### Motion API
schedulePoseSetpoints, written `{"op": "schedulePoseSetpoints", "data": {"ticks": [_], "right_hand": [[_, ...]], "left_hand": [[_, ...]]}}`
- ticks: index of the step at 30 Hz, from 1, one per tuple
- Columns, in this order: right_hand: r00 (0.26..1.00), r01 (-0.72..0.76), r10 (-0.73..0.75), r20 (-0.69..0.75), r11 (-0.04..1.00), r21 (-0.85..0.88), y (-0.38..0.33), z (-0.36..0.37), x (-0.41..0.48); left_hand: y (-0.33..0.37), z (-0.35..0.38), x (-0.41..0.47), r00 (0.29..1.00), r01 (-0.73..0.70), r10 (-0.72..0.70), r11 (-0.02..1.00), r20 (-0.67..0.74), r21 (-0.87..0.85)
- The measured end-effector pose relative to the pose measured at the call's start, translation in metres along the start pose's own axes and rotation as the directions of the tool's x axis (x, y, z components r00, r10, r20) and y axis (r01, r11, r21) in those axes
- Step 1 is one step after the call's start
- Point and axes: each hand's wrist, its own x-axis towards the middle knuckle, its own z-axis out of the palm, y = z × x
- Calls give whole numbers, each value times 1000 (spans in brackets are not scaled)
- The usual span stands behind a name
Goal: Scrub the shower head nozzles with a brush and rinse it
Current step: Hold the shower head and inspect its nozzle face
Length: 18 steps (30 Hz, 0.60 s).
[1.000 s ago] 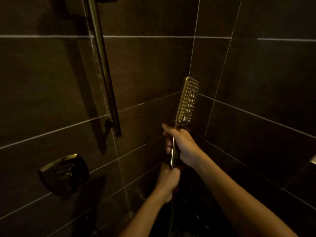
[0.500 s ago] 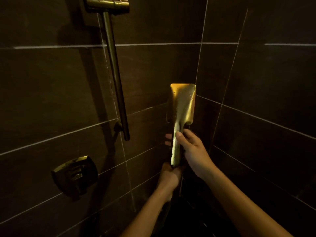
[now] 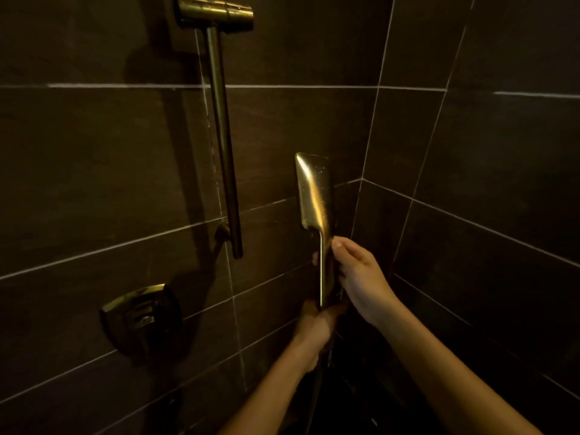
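Note:
A brass hand-held shower head [image 3: 315, 196] stands upright in the tiled corner, its smooth wet back toward me and its nozzle face turned away toward the wall. My right hand [image 3: 361, 277] grips the upper handle, thumb on the near side and fingers wrapped behind. My left hand [image 3: 317, 328] grips the bottom end of the handle where the hose [image 3: 317, 384] leaves it. No brush is in view.
A brass slide rail [image 3: 224, 146] with a holder bracket [image 3: 215, 12] at its top runs down the left wall. A square mixer valve plate [image 3: 141, 318] sits low on that wall. Dark tiled walls meet in a corner just behind the shower head.
The shower head has rotated in my hands: a second ago its nozzle face was toward me, now its back is. My view has tilted up, showing the holder bracket.

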Motion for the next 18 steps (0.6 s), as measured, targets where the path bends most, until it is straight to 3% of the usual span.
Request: {"op": "schedulePoseSetpoints", "data": {"ticks": [3,5,8,14,18], "right_hand": [[983,151,-181,-26,886,-439,0,4,1],[958,189,-281,-65,782,-594,-4,7,0],[968,184,-246,-51,833,-522,-9,5,1],[982,143,-113,154,969,-202,-12,-4,1],[987,125,-111,115,985,-121,-16,0,2]], "left_hand": [[1,4,3,993,-66,61,997,-96,-49],[5,3,5,990,-92,88,995,-108,-32],[7,-1,9,993,-101,99,995,-69,-24],[4,-5,18,988,-132,130,991,-88,-19],[17,-6,-1,990,-138,137,990,-46,-23]]}}
